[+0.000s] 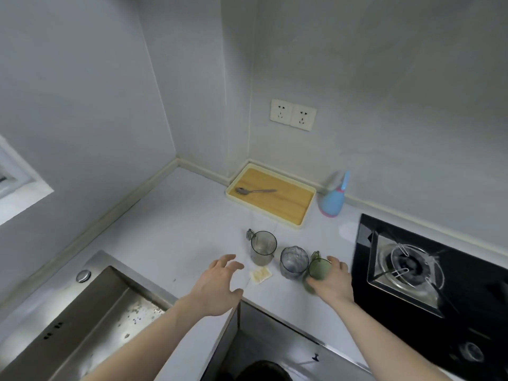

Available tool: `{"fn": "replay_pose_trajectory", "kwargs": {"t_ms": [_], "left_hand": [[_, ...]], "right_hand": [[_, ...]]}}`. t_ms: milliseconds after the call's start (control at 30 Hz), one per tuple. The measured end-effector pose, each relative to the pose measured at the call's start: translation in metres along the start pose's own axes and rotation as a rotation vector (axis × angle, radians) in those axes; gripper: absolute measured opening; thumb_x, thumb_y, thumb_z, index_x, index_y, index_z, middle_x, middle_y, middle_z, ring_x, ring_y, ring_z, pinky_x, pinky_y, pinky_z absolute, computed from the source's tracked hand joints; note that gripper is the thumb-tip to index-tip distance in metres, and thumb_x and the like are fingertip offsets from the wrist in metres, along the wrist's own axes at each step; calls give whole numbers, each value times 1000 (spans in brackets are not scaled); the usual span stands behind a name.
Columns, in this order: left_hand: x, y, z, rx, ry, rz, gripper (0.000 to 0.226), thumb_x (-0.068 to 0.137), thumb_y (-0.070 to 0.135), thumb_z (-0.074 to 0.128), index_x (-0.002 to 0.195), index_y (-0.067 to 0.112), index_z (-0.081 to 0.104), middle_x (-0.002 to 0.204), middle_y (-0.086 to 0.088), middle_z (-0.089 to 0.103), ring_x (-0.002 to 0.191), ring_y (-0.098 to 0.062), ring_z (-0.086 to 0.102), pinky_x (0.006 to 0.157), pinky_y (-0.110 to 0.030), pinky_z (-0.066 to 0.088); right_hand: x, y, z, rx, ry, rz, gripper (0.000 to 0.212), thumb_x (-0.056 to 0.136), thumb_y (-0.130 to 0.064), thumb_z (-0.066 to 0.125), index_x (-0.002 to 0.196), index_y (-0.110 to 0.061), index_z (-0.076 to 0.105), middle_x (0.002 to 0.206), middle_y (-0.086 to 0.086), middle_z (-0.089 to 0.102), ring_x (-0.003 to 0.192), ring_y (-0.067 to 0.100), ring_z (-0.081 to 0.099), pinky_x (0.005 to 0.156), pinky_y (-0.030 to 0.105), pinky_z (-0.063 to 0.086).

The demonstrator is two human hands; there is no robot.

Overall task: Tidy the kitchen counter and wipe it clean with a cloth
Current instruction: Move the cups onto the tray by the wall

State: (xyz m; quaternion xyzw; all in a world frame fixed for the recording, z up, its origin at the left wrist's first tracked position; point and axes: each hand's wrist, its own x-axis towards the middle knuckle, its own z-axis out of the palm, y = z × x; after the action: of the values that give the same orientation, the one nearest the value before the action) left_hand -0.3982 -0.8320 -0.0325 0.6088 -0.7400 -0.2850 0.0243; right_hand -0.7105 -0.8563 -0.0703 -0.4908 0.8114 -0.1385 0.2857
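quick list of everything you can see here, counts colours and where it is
tray: 1, cream rim, wood base, back of counter
spoon: 1, metal, in tray
spray bottle: 1, blue, right of tray
grey mug: 1, clear grey, mid counter
textured glass: 1, bluish, right of grey mug
green mug: 1, near stove
wrapper: 1, yellowish, counter front
sink: 1, steel, left
gas stove: 1, black, right
sockets: 2, white, wall
left hand: open, above counter
right hand: holds green mug

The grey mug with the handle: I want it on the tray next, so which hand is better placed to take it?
Probably left. The left hand hovers open beside the grey mug, while the right hand grips the green cup.
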Motion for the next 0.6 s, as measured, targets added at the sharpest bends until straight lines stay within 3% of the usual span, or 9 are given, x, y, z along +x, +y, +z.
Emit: {"fn": "replay_pose_trajectory", "kwargs": {"t_ms": [167,333,600], "left_hand": [[31,-8,1,-123,-15,-17,61,86,42,62,144,29,47,159,6,30,144,-20,36,116,-33,34],[57,-3,6,-273,-24,-92,56,90,32,66,143,26,48,151,6,36,134,-17,46,104,-25,40],[96,19,25,-325,-57,-160,58,87,27,66,141,28,47,150,2,27,117,-21,57,88,-26,51]], "right_hand": [[-13,-2,-1,-10,44,-40,82,71,-42,81,142,-20,45,141,9,43,125,36,44,108,39,38],[-16,-1,-3,-33,66,-116,72,75,-38,78,139,-21,50,137,7,47,122,33,47,106,36,34],[-2,2,-16,-53,-42,-139,71,77,-33,72,143,-27,45,144,-1,39,128,27,40,109,33,37]]}}
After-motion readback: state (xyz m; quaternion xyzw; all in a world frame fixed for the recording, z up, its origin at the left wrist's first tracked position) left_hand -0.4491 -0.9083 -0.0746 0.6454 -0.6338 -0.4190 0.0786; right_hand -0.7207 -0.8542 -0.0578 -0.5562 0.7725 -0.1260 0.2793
